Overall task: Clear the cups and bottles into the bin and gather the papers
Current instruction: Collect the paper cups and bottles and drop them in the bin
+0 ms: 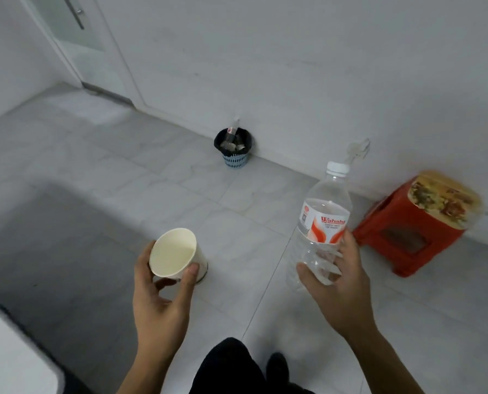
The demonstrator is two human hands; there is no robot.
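Two things are in our grasp as we face the bin (233, 148): our left hand (163, 291) is wrapped around a white paper cup (174, 255), thumb pressed on its side and mouth tipped toward us, and our right hand (338, 282) is closed around the lower body of a clear plastic bottle (320, 226) with a white cap and red-and-white label. Both are held in the air over the tiled floor (123, 172), well apart from the bin, which stands against the wall (293, 66) and already has rubbish showing above its dark liner. A red stool (407, 228) sits to the right, near the wall.

We judge the risks lie in the drop. The bin is small and looks fairly full, so a toss from here could bounce off the rim or the rubbish inside and roll across the floor. The bottle is tall against the bin's narrow mouth and may tip the bin over or stick out. The cup could crumple if we squeeze harder. No papers are in view.
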